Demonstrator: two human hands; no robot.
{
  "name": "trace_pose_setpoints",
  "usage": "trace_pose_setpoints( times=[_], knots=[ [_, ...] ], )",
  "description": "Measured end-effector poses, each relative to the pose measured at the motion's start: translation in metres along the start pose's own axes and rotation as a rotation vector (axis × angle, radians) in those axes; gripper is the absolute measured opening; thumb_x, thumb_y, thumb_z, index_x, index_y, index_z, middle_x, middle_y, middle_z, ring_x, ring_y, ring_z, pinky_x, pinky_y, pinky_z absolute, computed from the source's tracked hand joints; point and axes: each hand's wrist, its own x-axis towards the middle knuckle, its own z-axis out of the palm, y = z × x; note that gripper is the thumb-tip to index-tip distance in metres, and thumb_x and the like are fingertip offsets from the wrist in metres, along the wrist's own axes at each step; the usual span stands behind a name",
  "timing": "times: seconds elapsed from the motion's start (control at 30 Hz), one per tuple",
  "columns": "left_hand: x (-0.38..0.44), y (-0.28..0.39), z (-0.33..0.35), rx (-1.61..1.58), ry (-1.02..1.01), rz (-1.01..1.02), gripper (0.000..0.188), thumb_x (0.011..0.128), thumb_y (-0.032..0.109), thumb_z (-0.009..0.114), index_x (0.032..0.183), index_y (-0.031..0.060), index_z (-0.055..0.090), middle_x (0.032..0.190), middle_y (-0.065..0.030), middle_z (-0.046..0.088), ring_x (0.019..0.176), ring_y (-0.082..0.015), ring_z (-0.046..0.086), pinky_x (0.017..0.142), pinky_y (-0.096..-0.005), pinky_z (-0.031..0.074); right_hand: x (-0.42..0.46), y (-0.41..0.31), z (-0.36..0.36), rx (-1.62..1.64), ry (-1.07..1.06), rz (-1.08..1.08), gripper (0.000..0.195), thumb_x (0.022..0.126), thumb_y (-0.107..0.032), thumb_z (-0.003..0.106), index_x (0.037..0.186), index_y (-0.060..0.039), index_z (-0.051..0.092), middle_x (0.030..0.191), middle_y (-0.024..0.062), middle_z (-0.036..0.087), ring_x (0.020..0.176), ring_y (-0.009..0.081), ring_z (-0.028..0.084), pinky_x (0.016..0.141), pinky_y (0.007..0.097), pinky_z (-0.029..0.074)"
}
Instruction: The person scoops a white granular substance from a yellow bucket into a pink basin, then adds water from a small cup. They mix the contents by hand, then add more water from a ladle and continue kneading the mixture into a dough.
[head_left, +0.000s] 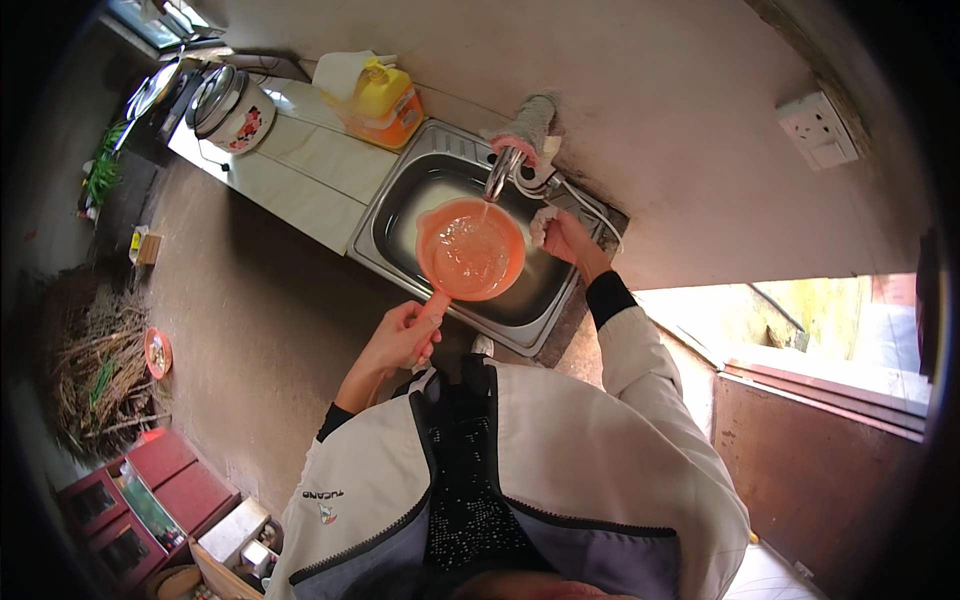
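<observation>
My left hand (405, 335) grips the handle of an orange plastic dipper (471, 249). The dipper is over a stainless steel sink (541, 300), below the metal faucet (501, 174), and a thin stream runs into the rippling water it holds. To the right of the dipper is my right hand (559, 234), its fingers curled and coated with something whitish; whether they hold anything cannot be told. Cloth is wrapped around the pipe behind the faucet.
A yellow pump bottle (384, 88) stands beyond the sink's left corner. Farther left on the tiled counter (300, 154) is a flowered rice cooker (238, 120). A white cable (596, 206) curls beside the faucet. Dry brushwood (101, 360) lies on the floor at far left.
</observation>
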Motion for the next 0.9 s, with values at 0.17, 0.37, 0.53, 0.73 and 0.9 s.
trace_pose_setpoints(
  times=[0.17,0.37,0.53,0.73,0.9],
  knots=[
    [0.003,0.008,-0.012,0.02,-0.032,0.001,0.027,0.097,0.026,0.064,0.1,0.0009,0.053,0.079,-0.0075,0.061,0.053,-0.0093,0.054,0.043,-0.0236,0.043,-0.084,0.036,0.006,0.26,0.075,-0.217,0.02,0.093,-0.014,0.049,0.074,-0.009,0.046,0.071,0.0021,0.043,0.065,0.0167,0.042,0.059,0.0301,0.035],
    [0.019,0.014,-0.044,0.069,-0.164,0.002,0.031,0.095,0.026,0.066,0.101,-0.0011,0.052,0.081,-0.0091,0.061,0.054,-0.0098,0.055,0.044,-0.0246,0.044,-0.2,0.133,0.022,0.512,0.302,-0.506,0.021,0.092,-0.015,0.05,0.073,-0.0101,0.045,0.07,-0.0004,0.043,0.064,0.0139,0.041,0.06,0.0291,0.036],
    [0.037,0.027,-0.073,0.161,-0.286,-0.026,0.031,0.096,0.027,0.065,0.101,-0.0007,0.051,0.081,-0.0086,0.06,0.055,-0.0098,0.054,0.045,-0.0247,0.044,-0.263,0.249,0.055,0.61,0.483,-0.762,0.015,0.092,-0.019,0.056,0.079,-0.0106,0.057,0.075,0.0011,0.055,0.067,0.0148,0.048,0.063,0.03,0.04],
    [0.07,0.045,-0.114,0.317,-0.474,-0.018,0.03,0.097,0.028,0.063,0.098,0.0004,0.05,0.081,-0.0078,0.059,0.055,-0.01,0.054,0.045,-0.0243,0.043,-0.278,0.397,0.144,0.697,0.692,-1.083,0.022,0.095,-0.023,0.053,0.078,-0.0101,0.059,0.076,0.0012,0.056,0.068,0.0148,0.047,0.064,0.0288,0.04],
    [0.089,0.055,-0.142,0.404,-0.578,0.011,0.034,0.095,0.026,0.065,0.104,-0.0028,0.05,0.079,-0.0104,0.06,0.055,-0.0119,0.055,0.044,-0.0257,0.044,-0.258,0.532,0.257,0.739,1.04,-1.263,0.019,0.092,-0.024,0.057,0.078,-0.0114,0.06,0.074,0.0015,0.058,0.067,0.0162,0.05,0.063,0.0321,0.041]
  ],
)
